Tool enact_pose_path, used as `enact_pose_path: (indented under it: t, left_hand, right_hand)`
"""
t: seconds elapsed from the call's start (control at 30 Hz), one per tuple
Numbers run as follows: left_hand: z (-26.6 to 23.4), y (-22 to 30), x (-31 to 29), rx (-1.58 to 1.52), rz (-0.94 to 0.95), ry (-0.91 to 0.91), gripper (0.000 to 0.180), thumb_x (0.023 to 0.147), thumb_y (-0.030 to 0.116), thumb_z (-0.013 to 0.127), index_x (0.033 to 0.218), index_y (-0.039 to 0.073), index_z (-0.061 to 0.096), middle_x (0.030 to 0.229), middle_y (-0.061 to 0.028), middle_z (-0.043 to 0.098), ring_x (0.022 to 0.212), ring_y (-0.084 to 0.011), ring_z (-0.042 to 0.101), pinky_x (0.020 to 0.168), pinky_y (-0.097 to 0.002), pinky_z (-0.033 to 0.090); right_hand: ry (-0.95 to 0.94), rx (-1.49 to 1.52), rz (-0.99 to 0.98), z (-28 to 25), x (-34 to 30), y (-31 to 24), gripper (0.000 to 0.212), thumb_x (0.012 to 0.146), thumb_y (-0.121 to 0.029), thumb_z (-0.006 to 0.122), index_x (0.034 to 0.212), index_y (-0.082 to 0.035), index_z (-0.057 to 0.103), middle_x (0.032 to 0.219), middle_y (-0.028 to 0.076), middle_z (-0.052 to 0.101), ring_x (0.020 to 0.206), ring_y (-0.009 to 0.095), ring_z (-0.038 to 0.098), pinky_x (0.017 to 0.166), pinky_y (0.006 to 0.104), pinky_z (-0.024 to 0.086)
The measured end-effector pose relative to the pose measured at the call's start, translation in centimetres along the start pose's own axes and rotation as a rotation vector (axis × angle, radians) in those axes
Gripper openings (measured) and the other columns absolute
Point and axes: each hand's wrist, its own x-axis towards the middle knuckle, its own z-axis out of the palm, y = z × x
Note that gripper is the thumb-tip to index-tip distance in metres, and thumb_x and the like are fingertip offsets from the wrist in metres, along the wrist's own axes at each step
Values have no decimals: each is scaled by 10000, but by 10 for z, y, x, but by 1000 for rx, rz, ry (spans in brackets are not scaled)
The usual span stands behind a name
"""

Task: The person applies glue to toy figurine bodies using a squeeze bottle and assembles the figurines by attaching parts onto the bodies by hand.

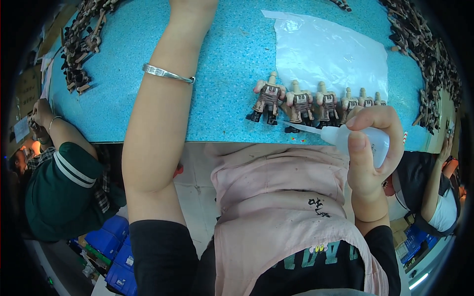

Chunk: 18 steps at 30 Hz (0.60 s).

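My right hand (375,153) grips a small white squeeze bottle (377,138) with a long thin nozzle (303,127). The nozzle points left, its tip by the boots of the leftmost figure (269,96). Several headless toy figures, in brown and grey with black boots, stand or lie in a row along the table's near edge; another figure (299,102) is second from the left. My right hand partly hides those at the right end. My left arm stretches far across the table, and only the base of my left hand (193,5) shows at the top edge; its fingers are out of frame.
A clear plastic sheet or bag (331,54) lies on the blue speckled table (232,64) behind the row. Piles of small figure parts line the left side (81,44) and right side (419,54). A person sits on each side. Blue bins (111,237) stand below left.
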Motion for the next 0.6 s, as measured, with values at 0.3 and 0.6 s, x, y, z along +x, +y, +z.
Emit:
enact_pose_path:
  t: [0.3,0.6]
  left_hand:
    - [3,26,-11,62,-44,1,499,999,355,395,1208,-88,492,1200,-186,548,1138,-257,484,1009,-346,346]
    - [-2,10,-5,50,10,-11,464,990,363,424,1148,-58,541,1129,-130,575,1051,-220,501,958,-332,369]
  right_hand:
    - [-6,67,2,-5,-2,-1,154,792,-5,665,899,7,555,816,77,607,675,105,536,598,215,421]
    - [189,-8,91,-33,-21,-5,168,805,-94,656,904,-8,550,832,79,593,743,120,552,681,230,435]
